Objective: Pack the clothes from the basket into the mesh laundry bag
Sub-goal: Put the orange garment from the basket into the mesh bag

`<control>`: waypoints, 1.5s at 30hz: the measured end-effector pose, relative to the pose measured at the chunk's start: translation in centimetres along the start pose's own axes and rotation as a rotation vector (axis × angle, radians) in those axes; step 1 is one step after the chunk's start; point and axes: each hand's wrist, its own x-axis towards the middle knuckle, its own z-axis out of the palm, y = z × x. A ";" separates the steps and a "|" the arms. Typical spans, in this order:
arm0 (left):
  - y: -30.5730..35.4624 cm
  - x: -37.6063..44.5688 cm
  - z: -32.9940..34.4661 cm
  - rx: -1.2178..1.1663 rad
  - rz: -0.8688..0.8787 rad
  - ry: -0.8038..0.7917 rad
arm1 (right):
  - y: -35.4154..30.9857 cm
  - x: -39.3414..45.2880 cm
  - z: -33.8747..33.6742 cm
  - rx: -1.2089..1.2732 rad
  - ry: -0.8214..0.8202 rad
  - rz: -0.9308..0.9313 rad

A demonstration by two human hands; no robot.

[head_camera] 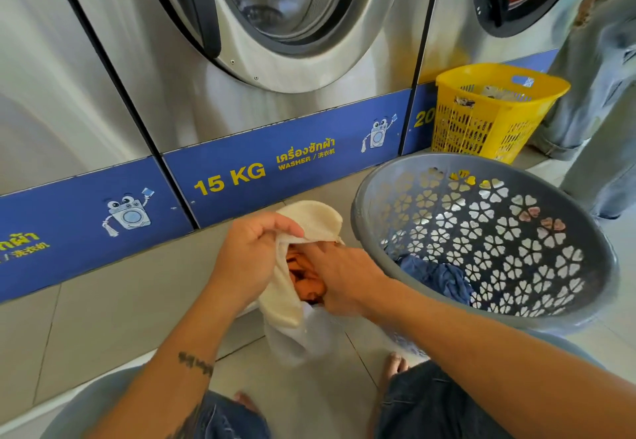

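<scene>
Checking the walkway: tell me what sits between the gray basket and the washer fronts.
In the head view, a yellow basket stands on the floor between the gray basket and the washer fronts; left of it, only bare floor tile.

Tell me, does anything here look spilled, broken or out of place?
Nothing looks spilled or broken. The only oddity is the grey basket, tipped up on its side rather than standing, with blue clothes bunched at its low edge.
</scene>
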 end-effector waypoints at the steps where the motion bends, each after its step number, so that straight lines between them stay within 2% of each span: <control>1: -0.6 0.1 0.2 0.066 -0.046 -0.047 | 0.2 0.0 -0.3 0.009 -0.025 0.056; 5: -3.3 -0.1 1.9 0.180 -0.234 -0.236 | -0.1 -0.3 -0.8 -0.003 -0.271 0.211; 8: -5.9 -0.6 2.6 0.258 -0.326 -0.366 | 0.0 -0.5 -0.1 0.274 -0.391 0.280; 11: -8.3 -1.3 2.5 0.320 -0.412 -0.404 | -0.6 -0.6 2.5 0.624 -0.251 0.414; 13: -9.7 -1.5 1.7 0.353 -0.454 -0.356 | -1.7 -0.8 5.2 0.878 -0.064 0.582; 15: -10.9 -1.7 0.9 0.383 -0.480 -0.303 | -2.9 -1.7 8.2 1.012 0.077 0.650; 18: -12.3 -2.1 -0.1 0.428 -0.520 -0.265 | -4.0 -3.5 11.9 0.921 0.041 0.493; 23: -12.9 -1.7 -0.1 0.373 -0.566 -0.310 | -3.8 -4.8 14.1 0.433 -0.220 0.332; 25: -12.7 -1.5 0.4 0.363 -0.573 -0.328 | -3.6 -3.7 13.5 0.512 -0.212 0.395; 28: -12.5 -1.1 1.2 0.364 -0.575 -0.335 | -2.9 -0.7 11.9 0.988 -0.042 0.749; 30: -12.2 -0.5 1.6 0.343 -0.564 -0.317 | -2.8 0.9 11.5 1.141 0.058 0.907; 32: -12.1 0.3 1.8 0.320 -0.554 -0.292 | -2.9 1.2 12.5 1.250 0.086 0.965; 33: -12.0 0.6 1.8 0.315 -0.556 -0.279 | -3.0 0.5 13.4 1.272 0.045 0.951; 34: -12.1 0.9 1.9 0.314 -0.565 -0.266 | -3.2 -0.5 14.3 1.251 -0.032 0.899; 37: -12.3 0.9 2.0 0.346 -0.605 -0.249 | -2.7 -3.5 16.3 0.988 -0.275 0.689; 42: -12.4 0.3 1.6 0.395 -0.603 -0.171 | 0.4 -1.7 15.2 0.835 -0.431 0.730; 45: -12.3 0.4 1.7 0.377 -0.581 -0.161 | 2.4 -1.5 12.0 0.869 -0.431 0.798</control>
